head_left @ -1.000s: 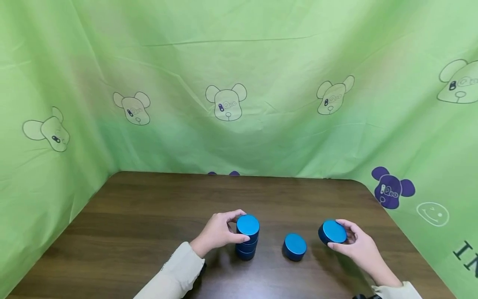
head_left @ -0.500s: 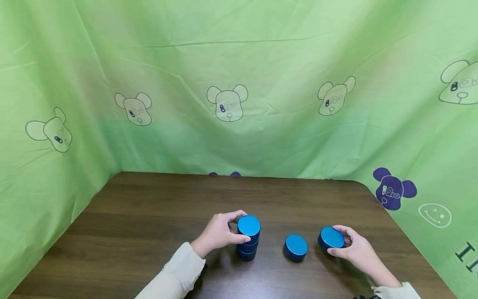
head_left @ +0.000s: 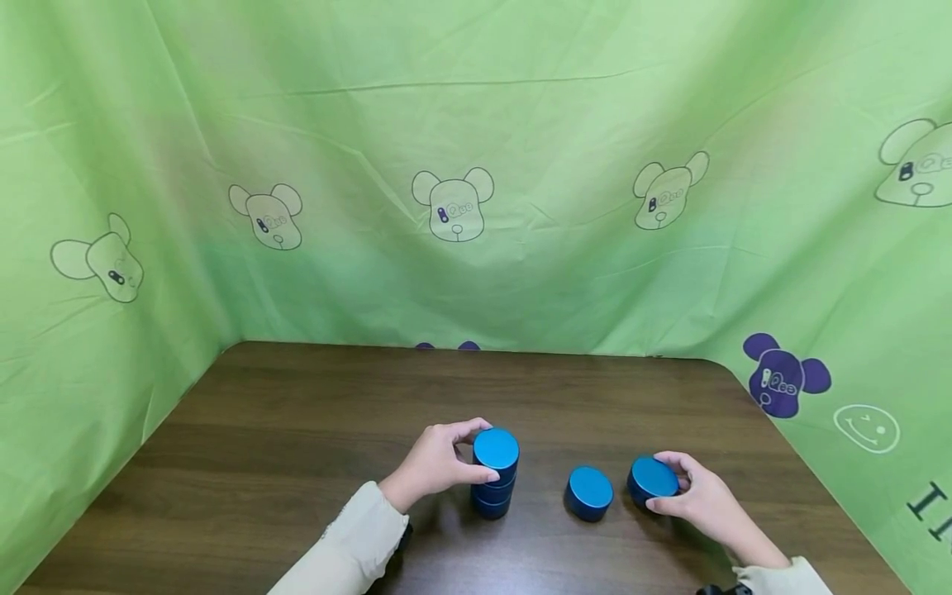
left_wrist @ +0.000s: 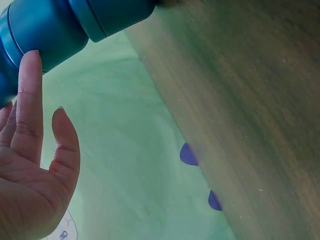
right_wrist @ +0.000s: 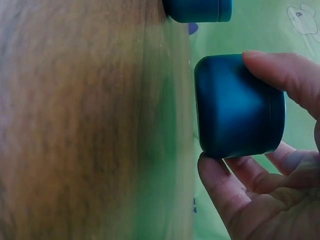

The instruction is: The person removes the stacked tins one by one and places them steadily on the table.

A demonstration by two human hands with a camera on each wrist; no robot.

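Upright on the table stands a stack of round blue metal tins (head_left: 492,494), left of the middle tin. My left hand (head_left: 437,464) holds its upper part, thumb on the near side and fingers reaching round the far side. In the left wrist view a fingertip rests on the side of the stacked tins (left_wrist: 50,35). A single blue tin (head_left: 589,489) sits on the table between my hands. My right hand (head_left: 699,496) pinches another blue tin (head_left: 653,479) between thumb and fingers, level and low over the table. Whether it touches the wood I cannot tell.
The brown wooden table (head_left: 297,463) has rounded far corners. A green cloth (head_left: 454,281) with bear-head prints hangs behind it and along both sides.
My right hand has lowered its tin and brought it a little left, closer to the single tin. The left hand keeps its hold on the stack.
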